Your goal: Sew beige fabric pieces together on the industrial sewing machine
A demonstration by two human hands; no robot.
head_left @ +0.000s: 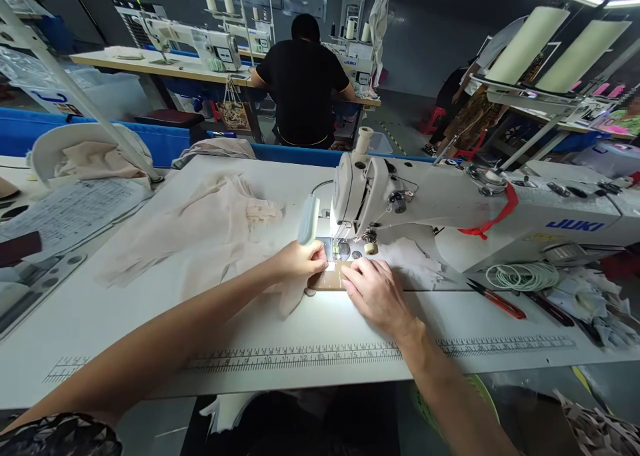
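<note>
My left hand point(303, 261) is closed in a pinch, thumb and fingertips together just left of the needle, on a strip of beige fabric point(291, 297) that hangs down below it. My right hand point(375, 291) lies palm down at the front of the sewing machine point(353, 196), fingers a little bent and spread, fingertips touching the tan bed plate point(327, 281). Between the hands a small whitish bit shows by the presser foot point(337, 248); its kind I cannot make out. More sheer beige fabric point(200, 226) spreads to the left of my left hand.
A printed ruler point(300, 357) runs along the table's front. Red-handled snips point(500, 301), a coil of pale cord point(523, 276) and fabric scraps lie right. Written papers point(75, 209) lie left. A person in black point(305, 89) sits ahead at another machine.
</note>
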